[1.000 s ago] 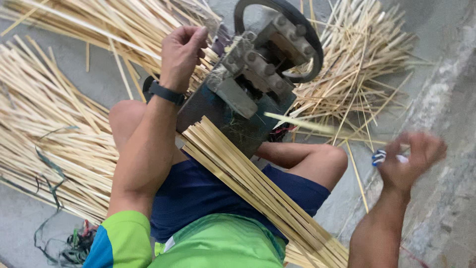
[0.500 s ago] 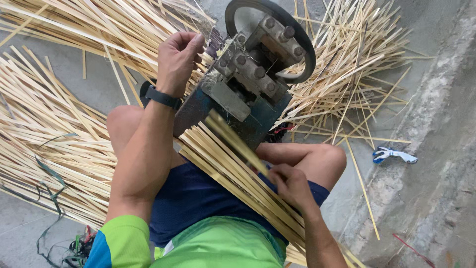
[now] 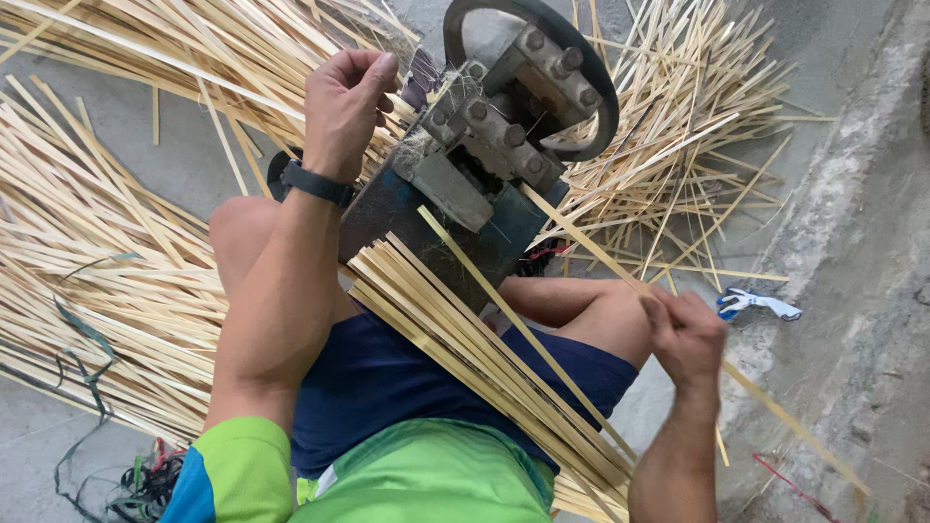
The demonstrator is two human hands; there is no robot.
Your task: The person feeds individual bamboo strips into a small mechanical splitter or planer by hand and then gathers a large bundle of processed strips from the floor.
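The person sits on the grey concrete floor with a dark green metal splitting machine between the knees. A black ring-shaped wheel and a grey bolted roller block top the machine.

Left hand: raised at the machine's upper left side, fingers curled closed over pale bamboo strips there. What exactly the grip encloses is unclear, since the fingers hide it. A black wristband sits on that wrist.

Right hand: closed, pinching one long thin pale bamboo strip. The strip runs diagonally from the machine's front, through the fingers, and on toward the lower right of the floor.

A bundle of flat pale bamboo slats lies across the lap, over the dark blue shorts, its upper end touching the machine's lower edge.

Surroundings: a large spread of bamboo slats covers the floor to the person's left; a loose heap of thinner bamboo slivers lies beyond the machine on the right. A small blue and white object lies on the floor just beside the right hand. Tangled dark green cord lies at lower left.
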